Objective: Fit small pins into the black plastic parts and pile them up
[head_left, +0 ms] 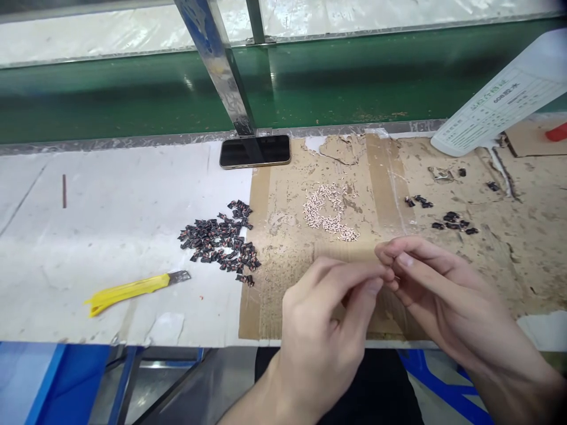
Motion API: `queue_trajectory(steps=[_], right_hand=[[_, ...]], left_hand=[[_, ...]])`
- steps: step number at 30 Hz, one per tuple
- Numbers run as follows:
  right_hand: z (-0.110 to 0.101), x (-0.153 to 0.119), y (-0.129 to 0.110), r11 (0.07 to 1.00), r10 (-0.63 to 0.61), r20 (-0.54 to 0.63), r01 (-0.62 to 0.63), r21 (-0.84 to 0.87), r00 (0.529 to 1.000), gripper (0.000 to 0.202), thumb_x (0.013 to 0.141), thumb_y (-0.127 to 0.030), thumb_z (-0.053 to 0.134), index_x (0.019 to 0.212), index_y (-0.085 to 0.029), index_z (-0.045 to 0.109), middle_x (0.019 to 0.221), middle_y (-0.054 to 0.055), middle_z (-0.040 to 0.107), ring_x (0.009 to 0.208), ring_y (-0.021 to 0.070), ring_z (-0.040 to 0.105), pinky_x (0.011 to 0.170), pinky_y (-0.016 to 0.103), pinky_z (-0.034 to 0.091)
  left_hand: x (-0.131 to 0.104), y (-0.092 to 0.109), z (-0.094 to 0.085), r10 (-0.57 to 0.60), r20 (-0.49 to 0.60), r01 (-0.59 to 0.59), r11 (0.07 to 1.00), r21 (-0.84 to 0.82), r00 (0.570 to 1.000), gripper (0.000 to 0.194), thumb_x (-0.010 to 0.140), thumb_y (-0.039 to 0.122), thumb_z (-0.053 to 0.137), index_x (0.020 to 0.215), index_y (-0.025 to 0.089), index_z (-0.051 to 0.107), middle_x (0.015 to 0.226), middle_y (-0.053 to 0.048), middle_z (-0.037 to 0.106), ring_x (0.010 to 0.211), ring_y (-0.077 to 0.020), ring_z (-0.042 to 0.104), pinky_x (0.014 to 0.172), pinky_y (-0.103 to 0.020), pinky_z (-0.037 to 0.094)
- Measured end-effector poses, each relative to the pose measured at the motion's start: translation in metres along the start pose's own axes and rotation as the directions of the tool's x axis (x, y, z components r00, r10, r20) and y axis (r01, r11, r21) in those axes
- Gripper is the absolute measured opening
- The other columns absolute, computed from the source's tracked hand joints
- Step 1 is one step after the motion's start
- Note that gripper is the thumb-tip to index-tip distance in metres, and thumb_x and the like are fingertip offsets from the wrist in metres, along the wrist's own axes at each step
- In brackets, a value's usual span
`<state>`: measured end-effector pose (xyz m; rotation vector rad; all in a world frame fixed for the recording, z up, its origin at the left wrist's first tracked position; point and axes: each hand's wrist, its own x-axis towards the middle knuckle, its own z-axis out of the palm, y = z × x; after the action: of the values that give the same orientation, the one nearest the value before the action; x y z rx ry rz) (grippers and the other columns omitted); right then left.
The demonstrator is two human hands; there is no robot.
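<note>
My left hand (330, 316) and my right hand (447, 292) meet fingertip to fingertip above the front of the cardboard sheet (283, 307). Both are closed in a pinch, and whatever is between the fingers is too small or too hidden to name. Beyond them on the cardboard lies a loose ring of tiny pale pinkish pieces (325, 218). To the left, a pile of small black parts with copper-coloured bits (217, 236) spreads over the white surface and the cardboard edge. Several similar black parts (454, 221) lie beyond my right hand.
A yellow utility knife (133, 292) with its blade out lies at left. A phone (255, 151) rests by the metal post (221, 65). At the back right a white labelled bottle (505, 97) leans over. A thin brown strip (64, 191) lies far left.
</note>
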<state>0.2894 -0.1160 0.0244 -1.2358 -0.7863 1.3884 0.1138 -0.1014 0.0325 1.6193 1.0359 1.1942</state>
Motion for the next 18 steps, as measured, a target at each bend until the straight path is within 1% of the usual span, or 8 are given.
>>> queue_trajectory(steps=[4, 7, 10, 15, 16, 18], right_hand=[[-0.004, -0.01, 0.002, 1.0, 0.002, 0.013, -0.002, 0.024, 1.0, 0.007, 0.094, -0.034, 0.081, 0.099, -0.03, 0.084, 0.081, 0.002, 0.078, 0.07, 0.0133, 0.076, 0.065, 0.017, 0.066], [-0.009, -0.016, 0.005, 0.999, -0.03, 0.024, 0.03, -0.025, 0.999, 0.011, 0.096, -0.031, 0.079, 0.106, -0.031, 0.083, 0.09, 0.002, 0.082, 0.077, 0.0142, 0.08, 0.071, 0.018, 0.068], [-0.01, -0.02, 0.007, 0.997, -0.058, 0.018, 0.059, -0.059, 0.998, 0.014, 0.096, -0.03, 0.079, 0.109, -0.033, 0.082, 0.099, 0.001, 0.083, 0.08, 0.0143, 0.081, 0.075, 0.018, 0.068], [-0.008, -0.021, 0.01, 0.993, -0.098, 0.035, 0.1, -0.061, 0.995, 0.014, 0.098, -0.031, 0.077, 0.109, -0.038, 0.083, 0.102, -0.002, 0.084, 0.083, 0.0121, 0.081, 0.074, 0.014, 0.067], [-0.008, -0.021, 0.012, 0.99, -0.113, 0.03, 0.115, -0.08, 0.993, 0.015, 0.098, -0.03, 0.077, 0.109, -0.039, 0.083, 0.103, -0.003, 0.083, 0.084, 0.0117, 0.081, 0.074, 0.014, 0.067], [-0.009, -0.023, 0.014, 0.976, -0.16, -0.021, 0.155, -0.152, 0.987, 0.018, 0.097, -0.027, 0.079, 0.109, -0.039, 0.083, 0.104, -0.003, 0.083, 0.085, 0.0113, 0.081, 0.077, 0.013, 0.067]], left_hand=[[0.001, -0.001, 0.004, 0.063, 0.017, -0.063, 0.997, 0.034, 0.998, 0.017, 0.096, 0.004, 0.074, 0.106, 0.017, 0.076, 0.096, -0.001, 0.083, 0.084, -0.0102, 0.077, 0.082, -0.017, 0.063], [0.003, -0.001, 0.004, 0.109, 0.058, -0.112, 0.992, 0.05, 0.992, 0.018, 0.095, 0.003, 0.075, 0.107, 0.016, 0.076, 0.096, -0.002, 0.083, 0.085, -0.0109, 0.078, 0.084, -0.017, 0.063], [0.003, -0.001, 0.004, 0.142, 0.087, -0.147, 0.987, 0.062, 0.986, 0.015, 0.095, 0.002, 0.074, 0.105, 0.013, 0.077, 0.096, -0.004, 0.083, 0.084, -0.0122, 0.079, 0.083, -0.018, 0.064], [0.003, -0.001, 0.003, 0.193, 0.082, -0.204, 0.965, 0.167, 0.978, 0.013, 0.095, 0.002, 0.073, 0.102, 0.012, 0.079, 0.094, -0.005, 0.083, 0.084, -0.0125, 0.079, 0.085, -0.02, 0.064], [0.003, -0.002, 0.003, 0.207, 0.081, -0.219, 0.956, 0.195, 0.975, 0.014, 0.095, 0.003, 0.073, 0.103, 0.013, 0.08, 0.094, -0.005, 0.083, 0.084, -0.0121, 0.078, 0.085, -0.02, 0.064], [0.004, -0.003, 0.002, 0.232, 0.084, -0.246, 0.94, 0.238, 0.969, 0.015, 0.096, 0.004, 0.073, 0.104, 0.014, 0.081, 0.093, -0.004, 0.081, 0.081, -0.0116, 0.078, 0.081, -0.019, 0.065]])
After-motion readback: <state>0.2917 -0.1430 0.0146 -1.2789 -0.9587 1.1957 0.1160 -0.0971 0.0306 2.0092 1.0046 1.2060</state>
